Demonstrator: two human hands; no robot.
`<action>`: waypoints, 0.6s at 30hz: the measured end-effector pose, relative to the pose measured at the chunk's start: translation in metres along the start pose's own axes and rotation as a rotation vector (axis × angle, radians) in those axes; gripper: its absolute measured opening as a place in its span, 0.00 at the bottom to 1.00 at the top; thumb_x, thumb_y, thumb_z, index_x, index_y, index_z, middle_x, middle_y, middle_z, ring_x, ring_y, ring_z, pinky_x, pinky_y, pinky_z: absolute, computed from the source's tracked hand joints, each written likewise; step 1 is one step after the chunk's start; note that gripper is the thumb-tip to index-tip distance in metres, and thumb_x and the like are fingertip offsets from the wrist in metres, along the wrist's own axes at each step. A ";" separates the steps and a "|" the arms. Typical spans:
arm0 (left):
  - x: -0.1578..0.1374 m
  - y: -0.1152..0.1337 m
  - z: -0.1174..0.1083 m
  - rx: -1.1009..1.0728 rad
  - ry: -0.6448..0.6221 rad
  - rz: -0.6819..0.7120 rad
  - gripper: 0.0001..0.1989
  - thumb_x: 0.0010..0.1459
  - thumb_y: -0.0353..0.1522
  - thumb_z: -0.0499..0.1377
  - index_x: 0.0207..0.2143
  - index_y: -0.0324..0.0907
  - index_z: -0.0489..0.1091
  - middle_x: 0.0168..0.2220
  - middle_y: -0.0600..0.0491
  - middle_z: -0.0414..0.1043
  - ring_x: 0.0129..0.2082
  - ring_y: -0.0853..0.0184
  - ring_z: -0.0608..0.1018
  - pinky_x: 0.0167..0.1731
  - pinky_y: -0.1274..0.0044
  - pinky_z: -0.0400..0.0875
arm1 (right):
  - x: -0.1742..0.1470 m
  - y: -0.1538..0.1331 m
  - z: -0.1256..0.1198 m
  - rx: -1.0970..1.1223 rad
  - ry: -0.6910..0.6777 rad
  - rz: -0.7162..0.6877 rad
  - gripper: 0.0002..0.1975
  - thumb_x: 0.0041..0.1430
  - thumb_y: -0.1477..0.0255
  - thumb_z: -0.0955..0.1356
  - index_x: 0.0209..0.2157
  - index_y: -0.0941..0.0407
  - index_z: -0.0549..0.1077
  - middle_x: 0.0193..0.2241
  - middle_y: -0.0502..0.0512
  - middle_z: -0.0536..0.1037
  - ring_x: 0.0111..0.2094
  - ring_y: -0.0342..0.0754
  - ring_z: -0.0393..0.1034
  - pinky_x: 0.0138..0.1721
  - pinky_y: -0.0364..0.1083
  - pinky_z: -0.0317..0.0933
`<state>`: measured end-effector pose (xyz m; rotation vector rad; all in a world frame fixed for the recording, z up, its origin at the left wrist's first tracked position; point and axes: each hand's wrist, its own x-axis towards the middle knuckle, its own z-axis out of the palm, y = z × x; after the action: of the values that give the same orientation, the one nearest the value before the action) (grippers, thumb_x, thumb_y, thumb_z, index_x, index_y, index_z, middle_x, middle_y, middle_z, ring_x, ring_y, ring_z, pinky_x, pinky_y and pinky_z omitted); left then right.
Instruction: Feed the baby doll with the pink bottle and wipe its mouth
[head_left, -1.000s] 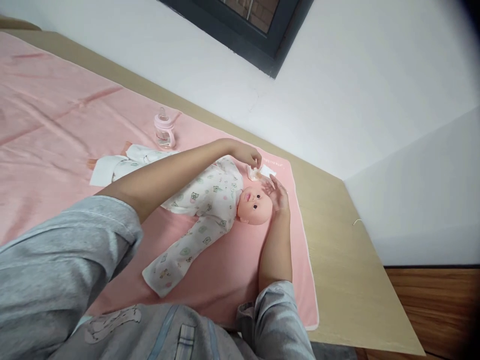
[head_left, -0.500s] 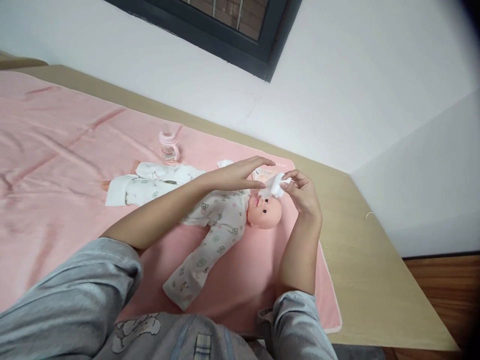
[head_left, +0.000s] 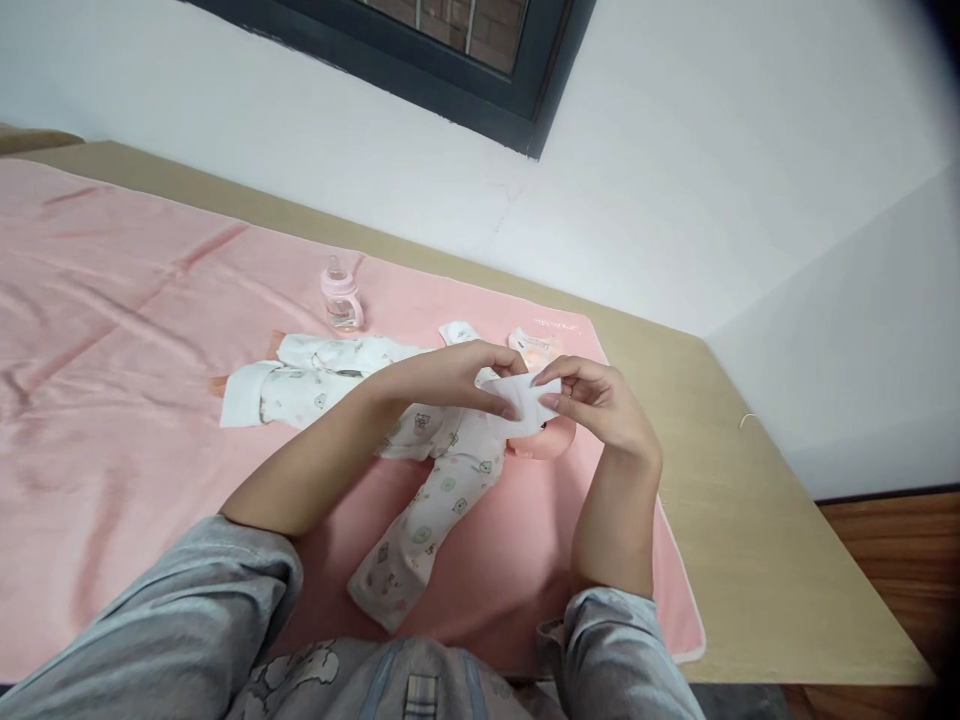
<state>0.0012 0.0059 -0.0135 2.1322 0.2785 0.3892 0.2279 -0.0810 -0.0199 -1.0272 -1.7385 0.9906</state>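
A white wipe (head_left: 525,402) is stretched between my two hands, over the head of a baby doll (head_left: 450,470). My left hand (head_left: 480,375) pinches its left side between thumb and fingers. On the right edge, my right hand (head_left: 592,395) grips it the same way. The doll lies on its back in a white patterned outfit, its feet toward the left. Most of its face is hidden behind the wipe. Just beyond my hands is a white and orange packet (head_left: 534,347), partly covered by them.
A pink baby bottle (head_left: 342,298) with a handle stands beyond the doll's legs. The pink blanket (head_left: 150,400) covers much of the wooden table (head_left: 750,540). Behind it rises a white wall (head_left: 637,180) with a dark-framed window (head_left: 525,110).
My left hand has closed on the wipe, which was held only by my right hand. The wipe is now spread flatter, and both hands sit slightly lower in view.
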 end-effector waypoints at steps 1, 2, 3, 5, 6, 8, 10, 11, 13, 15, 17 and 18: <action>-0.001 0.001 0.000 0.000 -0.007 -0.003 0.14 0.56 0.39 0.64 0.41 0.40 0.73 0.39 0.54 0.75 0.40 0.66 0.75 0.37 0.78 0.66 | 0.000 -0.001 0.001 -0.002 0.000 -0.007 0.09 0.56 0.66 0.74 0.40 0.50 0.79 0.35 0.52 0.77 0.34 0.43 0.70 0.34 0.44 0.68; -0.001 0.003 -0.001 -0.004 -0.017 -0.013 0.13 0.57 0.40 0.64 0.39 0.40 0.73 0.36 0.55 0.74 0.37 0.67 0.75 0.34 0.79 0.65 | 0.000 -0.002 0.001 -0.004 -0.002 -0.016 0.09 0.57 0.66 0.74 0.40 0.50 0.79 0.35 0.52 0.77 0.34 0.43 0.70 0.34 0.44 0.67; -0.002 0.004 -0.002 -0.012 -0.026 -0.026 0.13 0.57 0.40 0.64 0.38 0.40 0.73 0.34 0.56 0.73 0.33 0.69 0.74 0.31 0.79 0.63 | 0.000 -0.002 0.001 -0.004 -0.002 -0.027 0.08 0.57 0.67 0.74 0.40 0.50 0.79 0.35 0.52 0.77 0.34 0.43 0.70 0.34 0.44 0.67; -0.004 0.005 -0.004 -0.026 -0.040 -0.044 0.12 0.57 0.40 0.64 0.37 0.39 0.74 0.31 0.57 0.72 0.29 0.72 0.72 0.27 0.80 0.61 | 0.000 -0.003 0.002 -0.006 -0.004 -0.047 0.07 0.58 0.67 0.73 0.40 0.50 0.79 0.36 0.52 0.78 0.35 0.44 0.70 0.35 0.45 0.67; -0.005 0.005 -0.004 -0.031 -0.042 -0.047 0.11 0.58 0.39 0.64 0.36 0.39 0.74 0.30 0.57 0.72 0.28 0.72 0.72 0.27 0.81 0.61 | 0.000 -0.002 0.002 -0.008 -0.006 -0.054 0.07 0.58 0.67 0.73 0.39 0.50 0.79 0.37 0.53 0.78 0.36 0.44 0.71 0.36 0.45 0.68; -0.007 0.006 -0.004 -0.033 -0.041 -0.033 0.09 0.58 0.38 0.64 0.35 0.40 0.75 0.29 0.57 0.73 0.29 0.72 0.73 0.29 0.81 0.64 | 0.001 -0.002 0.002 -0.017 0.001 -0.062 0.07 0.59 0.66 0.73 0.39 0.50 0.79 0.37 0.53 0.78 0.38 0.46 0.71 0.38 0.47 0.68; -0.007 0.006 -0.003 -0.023 -0.008 0.005 0.08 0.58 0.36 0.64 0.35 0.41 0.77 0.32 0.56 0.75 0.33 0.70 0.75 0.33 0.81 0.67 | 0.001 -0.002 0.003 -0.036 0.018 -0.062 0.07 0.58 0.64 0.73 0.38 0.49 0.80 0.37 0.54 0.77 0.40 0.47 0.71 0.40 0.48 0.69; -0.007 0.005 -0.001 -0.014 0.027 0.037 0.07 0.57 0.36 0.65 0.35 0.42 0.78 0.35 0.55 0.75 0.36 0.69 0.76 0.35 0.80 0.69 | 0.002 -0.002 0.004 -0.049 0.029 -0.059 0.06 0.58 0.64 0.73 0.37 0.49 0.80 0.38 0.54 0.77 0.40 0.48 0.71 0.41 0.49 0.69; -0.005 0.003 0.003 0.015 0.131 0.114 0.07 0.55 0.36 0.67 0.36 0.44 0.79 0.42 0.52 0.75 0.42 0.66 0.76 0.41 0.78 0.71 | 0.002 -0.003 0.006 -0.073 0.053 -0.049 0.07 0.58 0.62 0.73 0.36 0.48 0.80 0.42 0.54 0.75 0.43 0.49 0.71 0.42 0.50 0.70; -0.003 0.000 0.007 0.051 0.250 0.179 0.08 0.54 0.37 0.68 0.36 0.45 0.80 0.49 0.49 0.72 0.50 0.62 0.74 0.49 0.74 0.71 | 0.002 -0.007 0.008 -0.087 0.077 -0.044 0.08 0.58 0.60 0.72 0.37 0.47 0.80 0.49 0.55 0.73 0.49 0.52 0.70 0.44 0.52 0.71; -0.001 -0.002 0.010 0.069 0.332 0.207 0.09 0.55 0.39 0.68 0.36 0.45 0.80 0.54 0.48 0.70 0.56 0.59 0.71 0.56 0.69 0.68 | 0.001 -0.011 0.010 -0.095 0.094 -0.045 0.09 0.59 0.59 0.71 0.38 0.47 0.80 0.55 0.53 0.70 0.55 0.54 0.66 0.47 0.53 0.72; -0.001 -0.003 0.011 0.068 0.361 0.209 0.09 0.55 0.39 0.68 0.37 0.45 0.80 0.57 0.48 0.69 0.59 0.58 0.69 0.59 0.68 0.66 | 0.000 -0.013 0.011 -0.100 0.100 -0.047 0.09 0.60 0.59 0.71 0.39 0.46 0.79 0.57 0.53 0.68 0.58 0.55 0.64 0.49 0.54 0.71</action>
<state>0.0042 -0.0011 -0.0215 2.1555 0.2763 0.9021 0.2148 -0.0873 -0.0109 -1.0756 -1.7358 0.8166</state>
